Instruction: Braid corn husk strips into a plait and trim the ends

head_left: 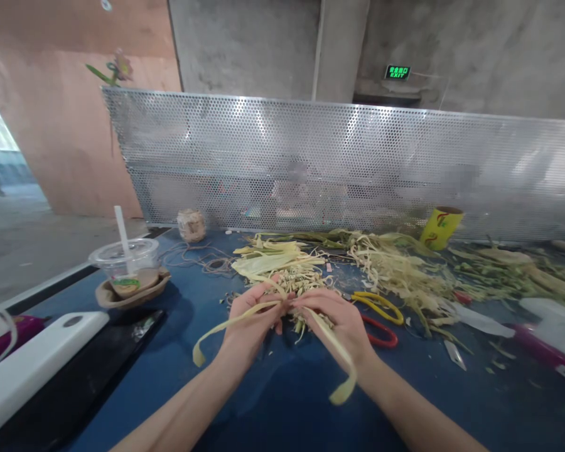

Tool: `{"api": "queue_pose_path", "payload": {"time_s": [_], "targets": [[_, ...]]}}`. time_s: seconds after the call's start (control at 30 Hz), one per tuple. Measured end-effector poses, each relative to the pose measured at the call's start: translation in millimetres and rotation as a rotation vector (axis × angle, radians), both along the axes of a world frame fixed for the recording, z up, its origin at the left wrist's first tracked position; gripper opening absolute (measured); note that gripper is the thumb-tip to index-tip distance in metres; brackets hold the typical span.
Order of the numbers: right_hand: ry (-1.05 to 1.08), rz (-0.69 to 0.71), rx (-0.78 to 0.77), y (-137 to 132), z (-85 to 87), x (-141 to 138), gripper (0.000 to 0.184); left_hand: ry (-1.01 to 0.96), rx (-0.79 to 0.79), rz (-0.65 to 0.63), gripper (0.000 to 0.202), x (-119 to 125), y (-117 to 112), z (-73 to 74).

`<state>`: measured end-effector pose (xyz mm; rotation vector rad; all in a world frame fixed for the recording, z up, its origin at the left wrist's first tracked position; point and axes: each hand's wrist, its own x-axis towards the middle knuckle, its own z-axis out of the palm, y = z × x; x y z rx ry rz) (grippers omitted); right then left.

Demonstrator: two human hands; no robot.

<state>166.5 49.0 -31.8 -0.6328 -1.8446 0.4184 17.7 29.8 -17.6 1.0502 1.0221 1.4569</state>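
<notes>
My left hand (258, 309) and my right hand (332, 314) meet at the middle of the table, fingers pinched close together. Each grips pale, flat strips that look like dried corn husk. One husk strip (221, 326) trails out to the left past my left hand. Another husk strip (338, 358) hangs over the back of my right hand, its end curling near the wrist. Just beyond my fingertips lies a bundle of cut, braided-looking husk (299, 279). My fingers partly hide where the strips meet it. Broad husk leaves (273, 260) lie behind the bundle.
Scissors with yellow and red handles (381, 307) lie right of my right hand. Shredded husk (395, 270) and a yellow tube (441, 227) are farther right, with a small blade (454, 355) nearer. Left are a drink cup (127, 267), a twine ball (191, 225) and a black tablet-like slab (89, 370).
</notes>
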Motion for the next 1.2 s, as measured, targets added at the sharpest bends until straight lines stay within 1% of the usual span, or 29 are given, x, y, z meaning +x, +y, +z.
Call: {"api": "queue_pose_path", "payload": {"time_s": [0.07,0.13,0.17,0.2,0.27,0.37,0.43,0.5,0.57,0.63,0.7,0.77,0.83,1.0,1.13,1.2], "targets": [[0.121,0.006,-0.305,2,-0.8,-2,0.009,0.045,0.017,0.008,0.053,-1,0,-1.8],[0.229,0.064,-0.598,3,-0.9,-3,0.013,0.088,0.025,0.016,0.049,-1,1,-4.2],[0.276,0.101,-0.696,4,-0.8,-4,0.017,0.092,0.023,0.021,0.048,-1,2,-5.0],[0.311,0.134,-0.757,5,-0.7,-4,0.019,0.087,0.015,0.021,0.048,-1,2,-5.4],[0.35,0.157,-0.801,5,-0.5,-4,0.023,0.061,-0.002,0.014,0.05,1,2,-4.2],[0.349,0.163,-0.833,4,-0.2,-5,0.024,0.038,-0.043,-0.003,0.049,3,2,-0.1],[0.364,0.177,-0.865,3,0.1,-6,0.026,0.042,-0.059,-0.002,0.04,4,1,0.9],[0.374,0.189,-0.923,3,0.4,-7,0.032,0.03,-0.04,0.007,0.033,3,2,-0.6],[0.353,0.201,-0.98,3,0.7,-8,0.036,-0.002,-0.014,0.01,0.04,1,3,-3.2],[0.296,0.234,-0.998,3,1.0,-6,0.037,-0.007,-0.014,0.005,0.056,0,4,-4.8],[0.248,0.259,-0.991,3,1.9,-4,0.036,0.045,-0.037,0.002,0.069,-1,5,-4.8],[0.252,0.256,-1.003,2,3.5,-2,0.035,0.121,-0.061,0.003,0.076,-2,5,-4.9],[0.298,0.248,-1.021,2,5.1,-1,0.035,0.166,-0.06,-0.002,0.078,-3,7,-6.0],[0.402,0.221,-1.022,3,7.8,0,0.032,0.209,-0.058,-0.026,0.08,-5,8,-7.3],[0.485,0.295,-1.03,2,13.1,6,0.025,0.2,-0.064,-0.057,0.077,-5,6,-2.0],[0.45,0.363,-1.031,2,16.0,9,0.021,0.19,-0.058,-0.071,0.079,-4,5,-0.1]]}}
